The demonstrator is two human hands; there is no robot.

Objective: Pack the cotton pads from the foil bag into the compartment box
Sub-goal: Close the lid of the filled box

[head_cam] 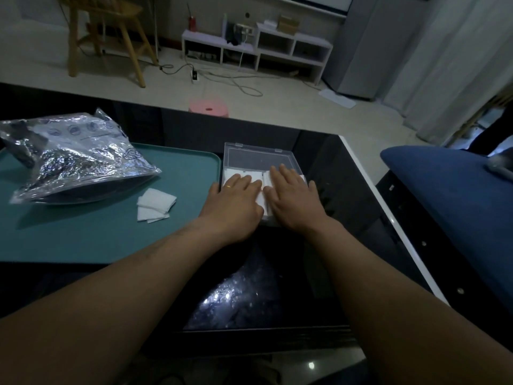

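Both flat: left hand [236, 202], right hand [294, 200] atop cotton pads [261, 200] inside compartment box [259, 158].

A home living room: wooden chair [107, 37], low white shelf [258, 48], curtains [458, 65].

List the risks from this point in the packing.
1. The left hand and right hand press flat on the cotton pads in the compartment box. Once released, the pads may spring up and spill, or keep the box from closing.
2. The box rests on a glossy table, so pressing could slide it.
3. A few loose pads lie on the teal tray and might be missed.
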